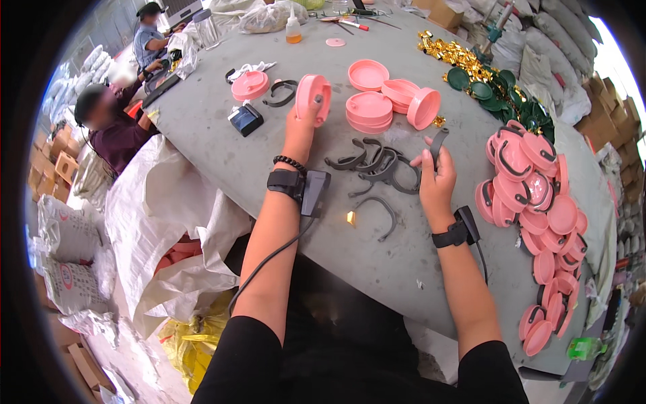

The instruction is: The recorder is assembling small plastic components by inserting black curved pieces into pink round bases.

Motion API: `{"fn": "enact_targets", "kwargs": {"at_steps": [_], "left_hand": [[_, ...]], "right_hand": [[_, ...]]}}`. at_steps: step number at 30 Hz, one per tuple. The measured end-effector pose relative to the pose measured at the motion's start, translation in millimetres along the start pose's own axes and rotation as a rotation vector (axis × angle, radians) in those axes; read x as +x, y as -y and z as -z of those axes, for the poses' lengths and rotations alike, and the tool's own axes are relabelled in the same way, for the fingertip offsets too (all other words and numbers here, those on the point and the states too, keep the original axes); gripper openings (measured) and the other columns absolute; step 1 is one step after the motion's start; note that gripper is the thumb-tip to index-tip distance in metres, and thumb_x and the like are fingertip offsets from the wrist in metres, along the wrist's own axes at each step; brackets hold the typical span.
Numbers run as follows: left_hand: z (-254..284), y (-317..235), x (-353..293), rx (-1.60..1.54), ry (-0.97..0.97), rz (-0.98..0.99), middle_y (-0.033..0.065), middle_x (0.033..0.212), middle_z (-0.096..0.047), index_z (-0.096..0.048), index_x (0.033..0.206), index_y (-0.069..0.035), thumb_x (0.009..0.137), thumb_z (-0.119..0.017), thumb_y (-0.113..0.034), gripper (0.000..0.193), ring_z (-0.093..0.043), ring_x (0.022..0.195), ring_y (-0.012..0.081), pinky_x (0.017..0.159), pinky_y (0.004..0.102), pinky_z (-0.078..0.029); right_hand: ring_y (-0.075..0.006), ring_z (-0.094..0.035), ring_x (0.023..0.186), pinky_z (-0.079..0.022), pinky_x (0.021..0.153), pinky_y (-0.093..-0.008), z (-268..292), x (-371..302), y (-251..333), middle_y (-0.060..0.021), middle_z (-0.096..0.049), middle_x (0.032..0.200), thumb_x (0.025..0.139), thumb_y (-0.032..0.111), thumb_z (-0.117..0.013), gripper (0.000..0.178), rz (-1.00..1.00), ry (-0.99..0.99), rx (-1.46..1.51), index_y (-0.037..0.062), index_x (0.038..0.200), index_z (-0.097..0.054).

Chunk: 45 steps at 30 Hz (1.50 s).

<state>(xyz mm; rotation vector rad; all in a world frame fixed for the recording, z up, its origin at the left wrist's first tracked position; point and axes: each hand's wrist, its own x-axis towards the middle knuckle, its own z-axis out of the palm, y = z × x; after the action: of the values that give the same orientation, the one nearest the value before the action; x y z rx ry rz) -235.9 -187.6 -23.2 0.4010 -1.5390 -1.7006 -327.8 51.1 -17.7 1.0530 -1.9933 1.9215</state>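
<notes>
A pink round lid [322, 92], tilted on edge, is gripped in my left hand [300, 133], whose thumb lies on its face. My right hand [438, 185] is closed on a dark grey curved handle [439, 140], holding it upright between thumb and fingers. On the table between my hands lies a loose cluster of similar grey handles [385, 159], and a single handle [391, 214] rests nearer me. Beyond them sit several pink lids [369, 108], some stacked, one leaning on edge. A small gold-coloured piece [350, 218] lies by the single handle.
Pink lids fitted with grey handles [531, 182] are heaped along the right of the grey table [323, 60]. Dark green lids [481, 91] and gold pieces [449, 51] lie behind. A small black box [245, 119] and a dropper bottle [293, 30] stand left. Two people work at far left.
</notes>
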Motion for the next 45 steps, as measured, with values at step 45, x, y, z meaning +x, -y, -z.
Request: {"fn": "enact_targets", "kwargs": {"at_steps": [45], "left_hand": [[18,13,-6,-0.675,0.773,0.291,0.013,0.114,-0.056,-0.043,0.122,0.001,0.093,-0.046,-0.012,0.032,-0.058,0.101,0.0186,0.085,0.0298,-0.051]], "right_hand": [[-0.0154,-0.047,0.074,-0.028,0.079,-0.037,-57,-1,94,0.0024,-0.049,0.066,0.072,0.029,-0.069,0.016,0.902,0.806,-0.737,0.0151,0.075,-0.062]]}}
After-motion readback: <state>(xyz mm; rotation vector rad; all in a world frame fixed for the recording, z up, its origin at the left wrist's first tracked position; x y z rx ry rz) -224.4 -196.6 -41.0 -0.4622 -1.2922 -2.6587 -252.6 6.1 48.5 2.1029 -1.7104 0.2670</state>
